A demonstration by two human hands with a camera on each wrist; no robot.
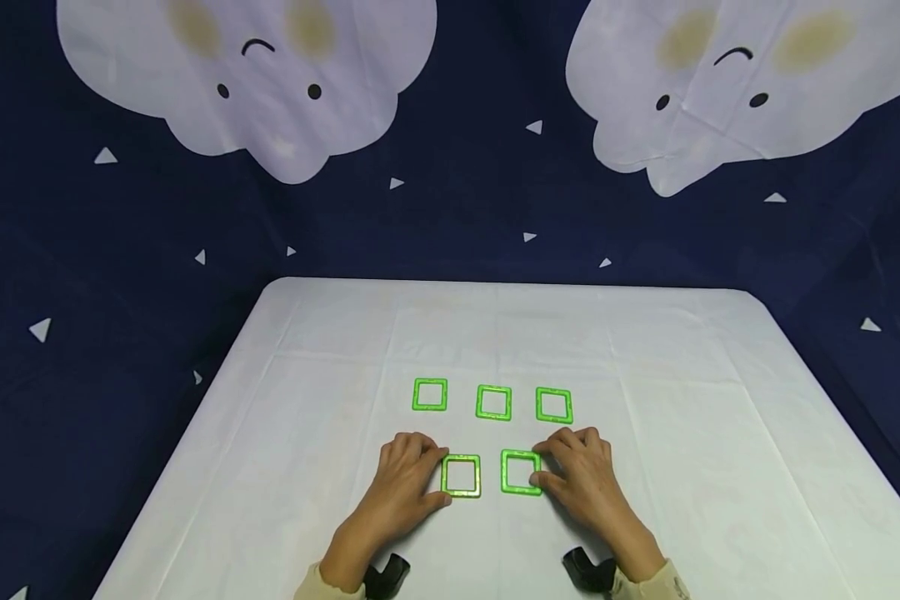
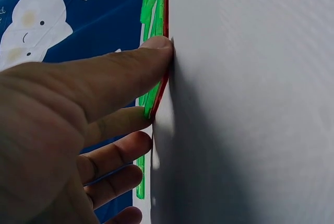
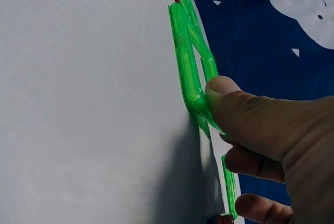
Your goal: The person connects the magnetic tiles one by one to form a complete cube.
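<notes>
Two small square magnetic tiles with open centres lie near the middle of the white table. My left hand [image 1: 399,485] pinches the left green tile [image 1: 461,494] at its left edge with thumb and index finger. In the left wrist view a red tile [image 2: 166,18] sits directly beneath that green one. My right hand [image 1: 587,477] pinches the other green tile [image 1: 505,472] by its right side. In the right wrist view this tile [image 3: 183,59] looks slightly tilted, its near edge off the tabletop. A narrow gap separates the two held tiles.
Beyond my hands, three more green tiles form a loose row: a left one [image 1: 430,407], a middle one [image 1: 494,416] and a right one [image 1: 553,419]. The white table [image 1: 330,333] ends at a dark blue cloth [image 1: 465,225] printed with clouds.
</notes>
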